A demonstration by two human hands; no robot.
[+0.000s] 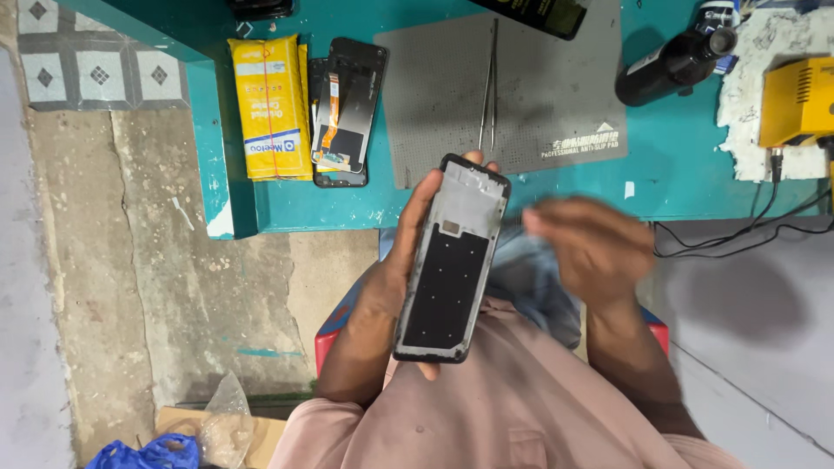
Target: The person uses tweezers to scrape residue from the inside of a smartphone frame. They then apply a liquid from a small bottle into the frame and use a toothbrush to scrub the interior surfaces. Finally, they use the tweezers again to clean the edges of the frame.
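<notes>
The left hand point(391, 278) holds a phone frame point(452, 259) up over the lap, its grip wrapped around the long edges, with fingertips peeking past the top. The frame shows a grey and black inside. The right hand point(595, 247) is just beside it, blurry, holding nothing, fingers loosely bent. On the teal counter point(678, 165) lie a grey mat point(556, 87), thin tweezers point(491, 87), another opened phone point(347, 113) and a yellow packet point(271, 108).

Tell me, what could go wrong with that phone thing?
The left hand holds the phone frame over the lap, off the table, so a slip might drop it to the floor. The right hand is blurred, moving close by, and could knock it.
</notes>
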